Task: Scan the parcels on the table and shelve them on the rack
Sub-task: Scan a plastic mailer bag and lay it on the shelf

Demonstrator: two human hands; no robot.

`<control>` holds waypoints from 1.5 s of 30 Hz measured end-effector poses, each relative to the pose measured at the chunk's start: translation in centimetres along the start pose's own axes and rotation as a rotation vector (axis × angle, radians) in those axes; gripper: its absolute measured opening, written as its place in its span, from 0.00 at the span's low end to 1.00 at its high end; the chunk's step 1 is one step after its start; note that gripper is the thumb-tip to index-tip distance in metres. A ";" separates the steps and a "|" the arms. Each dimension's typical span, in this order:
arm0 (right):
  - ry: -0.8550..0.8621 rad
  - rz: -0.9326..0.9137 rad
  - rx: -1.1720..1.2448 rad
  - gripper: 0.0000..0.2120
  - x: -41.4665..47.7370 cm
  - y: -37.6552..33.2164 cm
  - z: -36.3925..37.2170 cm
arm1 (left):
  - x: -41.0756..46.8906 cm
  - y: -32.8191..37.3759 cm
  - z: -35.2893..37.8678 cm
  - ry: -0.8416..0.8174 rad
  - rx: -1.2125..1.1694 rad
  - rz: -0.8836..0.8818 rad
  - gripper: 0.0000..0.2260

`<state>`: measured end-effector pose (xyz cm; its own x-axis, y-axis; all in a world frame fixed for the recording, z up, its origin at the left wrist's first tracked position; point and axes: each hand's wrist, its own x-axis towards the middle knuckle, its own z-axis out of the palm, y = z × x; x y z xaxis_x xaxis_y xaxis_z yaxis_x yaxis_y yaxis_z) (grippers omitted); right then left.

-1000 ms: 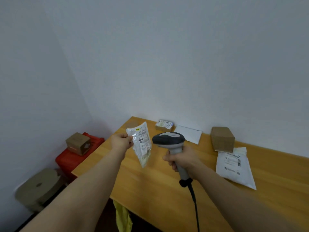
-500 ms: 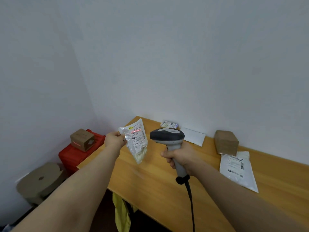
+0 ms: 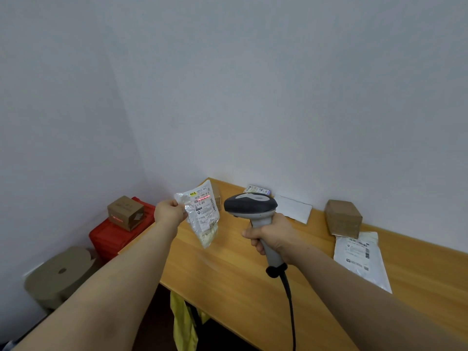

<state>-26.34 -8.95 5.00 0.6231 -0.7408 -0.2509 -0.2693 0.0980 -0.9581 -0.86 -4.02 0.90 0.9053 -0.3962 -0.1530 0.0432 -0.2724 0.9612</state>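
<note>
My left grip [image 3: 169, 214] pinches the top corner of a small clear pouch [image 3: 203, 216], fingers curled on the film. The pouch hangs above the far left end of the worktop [image 3: 240, 274], with its label facing me. My right grip [image 3: 273, 235] is wrapped round the handle of the scanner [image 3: 250, 206], which sits just beside the pouch at its 3 o'clock without touching it.

A red scan line [image 3: 203, 198] lies across the upper label, on the barcode as far as I can judge. To scan well I should pull the film flat. It is thin, crinkled and shiny, so a fold or glare over the bars could spoil the read. The scanner head should also sit square to the label. The pouch is limp, with pale lumpy contents sagging at the bottom, so a corner pinch lets it swing and a steady wrist matters.

The scanner is hard plastic, a dark domed head on a grey neck, with a black cable [image 3: 290, 300] trailing toward 6 o'clock.

Further out on the smooth wooden worktop, from 12 round to 3 o'clock, lie:
- a small labelled packet [image 3: 257, 190]
- a flat white envelope [image 3: 293, 211]
- a brown cardboard box [image 3: 343, 219]
- a glossy white mailer [image 3: 362, 259], just beside the box

At 9 o'clock, off the worktop, a red crate [image 3: 114, 236] carries another box [image 3: 125, 212]. The rack is not in view.
</note>
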 end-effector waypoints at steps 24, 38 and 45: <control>-0.023 -0.013 0.115 0.12 1.1 1.3 0.6 | -1.6 -0.3 -2.5 -0.019 0.024 -0.019 0.14; -0.033 -0.015 0.272 0.12 -0.7 1.6 13.2 | -8.0 -4.2 -16.9 -0.129 -0.196 -0.170 0.08; -0.152 -0.099 0.224 0.11 -9.4 -0.8 28.5 | -14.4 -6.3 -34.1 -0.056 -0.314 -0.150 0.06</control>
<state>-11.06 16.91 4.22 0.7456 -0.6478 -0.1563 -0.0432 0.1871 -0.9814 0.28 33.32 4.91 0.8549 -0.4218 -0.3019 0.3099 -0.0514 0.9494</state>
